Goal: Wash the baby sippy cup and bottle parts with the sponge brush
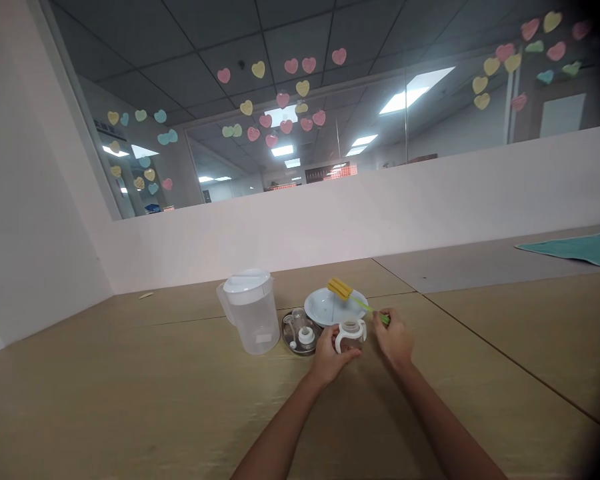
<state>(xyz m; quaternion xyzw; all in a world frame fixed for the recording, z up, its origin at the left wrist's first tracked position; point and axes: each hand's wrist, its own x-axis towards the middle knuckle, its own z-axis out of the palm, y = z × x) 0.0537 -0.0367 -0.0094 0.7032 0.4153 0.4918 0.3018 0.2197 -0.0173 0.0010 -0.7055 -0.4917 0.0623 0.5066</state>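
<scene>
My left hand [329, 357] is wrapped round a small clear bottle [351, 337] that has a white two-handled collar and an open top. In my right hand [395, 339] is the green handle of a brush with a yellow sponge head [340, 288]. The sponge head is over a white bowl [323, 308], outside the bottle. Left of the bowl, a round metal tray [300, 351] holds a white ring-shaped cap [307, 336], a clear cover [299, 319] and a thin piece with a white end [293, 345].
A translucent pitcher [258, 327] with a white lid stands left of the tray. A teal cloth [585, 249] lies at the far right of the wooden table [130, 400]. Behind the table is a low white wall [320, 233] under a window with heart-shaped notes.
</scene>
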